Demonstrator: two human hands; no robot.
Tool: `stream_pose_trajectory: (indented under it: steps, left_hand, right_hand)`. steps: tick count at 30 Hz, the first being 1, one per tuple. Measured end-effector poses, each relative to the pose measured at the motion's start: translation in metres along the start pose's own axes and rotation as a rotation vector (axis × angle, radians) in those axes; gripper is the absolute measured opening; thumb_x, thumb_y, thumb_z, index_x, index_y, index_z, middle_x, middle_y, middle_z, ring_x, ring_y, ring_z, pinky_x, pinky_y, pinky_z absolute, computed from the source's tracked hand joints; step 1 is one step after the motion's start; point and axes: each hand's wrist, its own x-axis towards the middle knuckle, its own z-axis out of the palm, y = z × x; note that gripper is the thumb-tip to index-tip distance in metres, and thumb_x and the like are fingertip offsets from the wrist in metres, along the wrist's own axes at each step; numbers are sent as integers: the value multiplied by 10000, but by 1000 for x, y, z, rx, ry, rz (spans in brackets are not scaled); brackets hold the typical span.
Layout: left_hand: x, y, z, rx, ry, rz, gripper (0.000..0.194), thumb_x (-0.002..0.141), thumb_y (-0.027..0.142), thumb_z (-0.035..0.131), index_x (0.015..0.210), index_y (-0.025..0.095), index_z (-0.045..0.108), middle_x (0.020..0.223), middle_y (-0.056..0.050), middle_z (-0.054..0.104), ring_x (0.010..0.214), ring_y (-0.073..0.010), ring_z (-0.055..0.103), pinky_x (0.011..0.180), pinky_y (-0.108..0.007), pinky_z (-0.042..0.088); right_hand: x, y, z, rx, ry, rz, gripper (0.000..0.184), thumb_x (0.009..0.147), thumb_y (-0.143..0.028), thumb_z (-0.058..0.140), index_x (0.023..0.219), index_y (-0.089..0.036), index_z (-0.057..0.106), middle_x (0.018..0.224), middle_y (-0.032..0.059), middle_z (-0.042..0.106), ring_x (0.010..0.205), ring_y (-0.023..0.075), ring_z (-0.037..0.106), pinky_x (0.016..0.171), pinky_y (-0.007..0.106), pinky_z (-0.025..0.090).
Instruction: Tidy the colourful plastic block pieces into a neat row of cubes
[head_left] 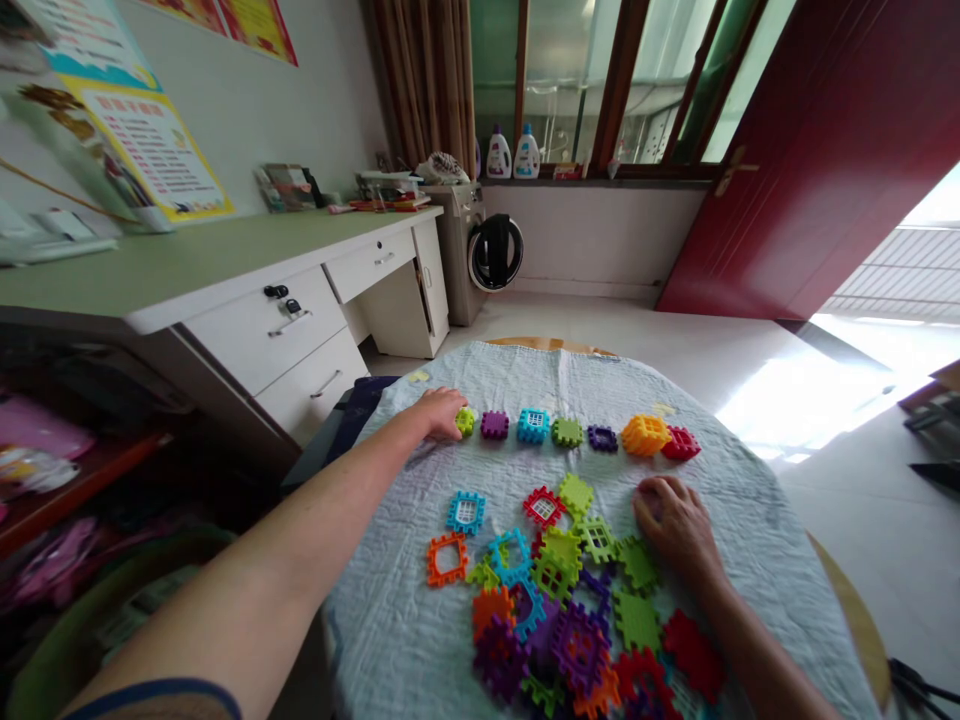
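A round table wears a pale quilted cloth (420,640). Along its far side runs a row of built toy cubes: light green (466,421), purple (494,425), blue (532,426), green (567,432), dark purple (602,438), orange (644,434), red (681,443). My left hand (437,411) reaches out and closes its fingers on the light green cube at the row's left end. My right hand (675,520) rests with curled fingers on the cloth at the right edge of a loose pile of flat coloured tiles (562,600); what its fingers cover is hidden.
A long desk with white drawers (300,330) stands to the left, with papers and books on top. A washing machine (472,250) sits in the far corner under a window with detergent bottles (512,155). A red door (825,160) stands open at right.
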Motion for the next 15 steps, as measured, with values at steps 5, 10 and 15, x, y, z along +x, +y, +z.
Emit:
stream_pose_trajectory:
  steps: [5, 10, 15]
  left_hand:
    - [2, 1, 3, -9, -24, -3, 534, 558, 351, 697, 1080, 245, 662, 1178, -74, 652, 1132, -318, 555, 948, -401, 437]
    - [6, 0, 6, -20, -38, -3, 468, 568, 350, 706, 1026, 263, 669, 1140, -56, 667, 1122, -301, 565, 959, -388, 426]
    - [3, -2, 7, -33, 2, -17, 707, 571, 379, 733, 1236, 205, 571, 1324, -139, 560, 1243, -354, 481, 1033, -467, 375]
  right_hand:
    - [0, 1, 1, 2, 7, 1, 228, 868, -414, 521, 955, -234, 628, 1033, 56, 634, 958, 239, 557, 904, 397, 413]
    - [0, 0, 1, 8, 7, 7, 218, 859, -402, 534, 955, -234, 634, 1027, 53, 634, 960, 236, 556, 898, 392, 415]
    - [1, -1, 0, 18, 9, 14, 211, 861, -397, 532, 952, -235, 632, 1025, 59, 630, 958, 237, 550, 881, 388, 414]
